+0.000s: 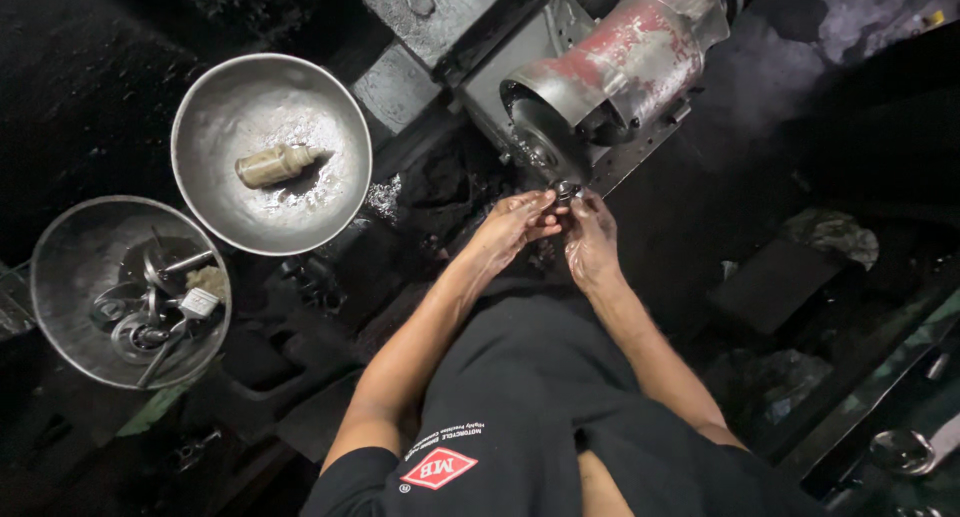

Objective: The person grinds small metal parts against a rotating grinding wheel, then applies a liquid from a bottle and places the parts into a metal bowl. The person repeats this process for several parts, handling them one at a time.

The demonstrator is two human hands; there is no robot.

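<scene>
Hands meet at a small metal part (566,189) beneath the red-stained machine housing (620,62): I see left hand (512,229) and right hand (590,239) pinching it together, steadying it from both sides.

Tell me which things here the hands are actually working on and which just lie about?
In hand:
left hand
right hand
small metal part
grey and red machine

Lying about:
bowl holding a bottle
bowl of metal parts
</scene>
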